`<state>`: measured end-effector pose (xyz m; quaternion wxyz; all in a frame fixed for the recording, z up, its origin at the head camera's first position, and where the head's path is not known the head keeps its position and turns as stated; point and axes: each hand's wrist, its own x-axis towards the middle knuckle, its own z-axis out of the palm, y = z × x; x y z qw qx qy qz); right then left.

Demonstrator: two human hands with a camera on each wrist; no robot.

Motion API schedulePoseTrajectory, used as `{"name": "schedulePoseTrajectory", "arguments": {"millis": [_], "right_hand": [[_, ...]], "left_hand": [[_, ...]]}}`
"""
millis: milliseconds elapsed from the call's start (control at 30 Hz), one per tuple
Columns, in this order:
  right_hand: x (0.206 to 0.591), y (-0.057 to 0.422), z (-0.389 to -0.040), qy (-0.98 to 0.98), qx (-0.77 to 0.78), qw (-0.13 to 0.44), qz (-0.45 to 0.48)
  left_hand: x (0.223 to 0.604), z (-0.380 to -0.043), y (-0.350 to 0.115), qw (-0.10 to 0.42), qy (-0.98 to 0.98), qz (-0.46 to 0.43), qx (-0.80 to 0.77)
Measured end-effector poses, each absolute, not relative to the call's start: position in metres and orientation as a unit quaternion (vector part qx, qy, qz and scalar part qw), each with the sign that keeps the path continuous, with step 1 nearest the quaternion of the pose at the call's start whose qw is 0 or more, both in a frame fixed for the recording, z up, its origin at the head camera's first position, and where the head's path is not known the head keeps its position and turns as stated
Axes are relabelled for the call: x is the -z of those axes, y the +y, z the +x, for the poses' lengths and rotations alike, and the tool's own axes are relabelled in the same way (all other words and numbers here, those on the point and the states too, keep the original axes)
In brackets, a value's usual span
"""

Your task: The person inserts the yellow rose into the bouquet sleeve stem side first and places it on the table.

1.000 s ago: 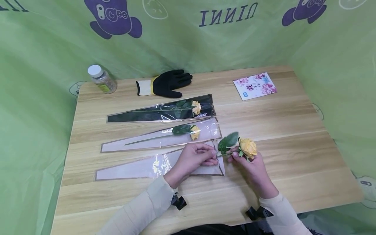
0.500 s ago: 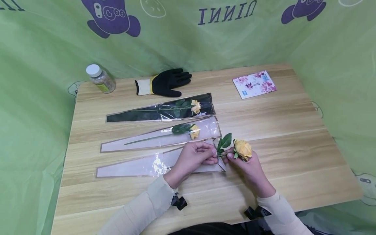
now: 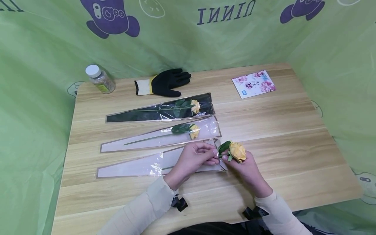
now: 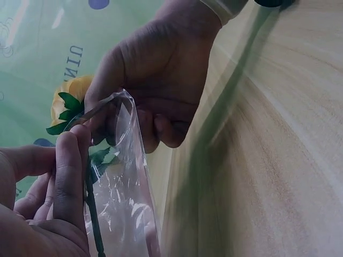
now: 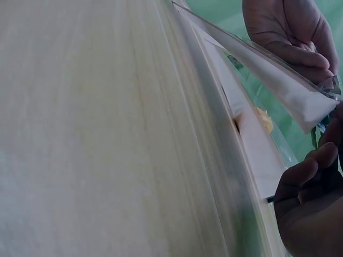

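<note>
My left hand (image 3: 195, 158) pinches the open end of a tapered, pale flower sleeve (image 3: 129, 169) with a clear front. Beside it, my right hand (image 3: 246, 168) grips a yellow rose (image 3: 237, 151) just below its bloom. In the left wrist view, the green stem (image 4: 93, 219) runs down along the transparent film (image 4: 126, 187), and the bloom (image 4: 67, 99) stays outside the mouth. Part of the leaves is hidden by the fingers. The right wrist view shows the sleeve (image 5: 268, 67) lifted at its wide end, between both hands.
Beyond it lie another pale sleeve (image 3: 141, 141) and a black sleeve (image 3: 123, 117), each with a yellow rose inside. Farther back are a black glove (image 3: 168, 83), a white-capped jar (image 3: 101, 80) and a floral card (image 3: 254, 84). Green cloth (image 3: 176, 49) borders the wooden table (image 3: 293, 156).
My right hand has moved left toward the sleeve, carrying the rose. More stem now lies inside the sleeve, and the leaves have come up to its mouth. The left hand holds its place.
</note>
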<state>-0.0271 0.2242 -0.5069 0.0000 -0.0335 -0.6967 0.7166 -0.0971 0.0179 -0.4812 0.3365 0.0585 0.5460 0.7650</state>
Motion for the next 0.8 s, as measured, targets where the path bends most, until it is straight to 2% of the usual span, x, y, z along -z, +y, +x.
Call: {"name": "schedulePoseTrajectory", "arguments": {"millis": [367, 600, 800], "right_hand": [[0.504, 0.248, -0.029, -0.549, -0.817, -0.08, 0.161], [0.501, 0.245, -0.029, -0.571, -0.811, -0.072, 0.107], [0.5, 0.243, -0.033, -0.607, -0.783, -0.051, 0.125]], "left_hand": [[0.479, -0.1, 0.01, 0.329, 0.533, 0.055, -0.777], [0.473, -0.099, 0.01, 0.344, 0.531, 0.064, -0.772], [0.472, -0.098, 0.011, 0.345, 0.537, 0.076, -0.766]]}}
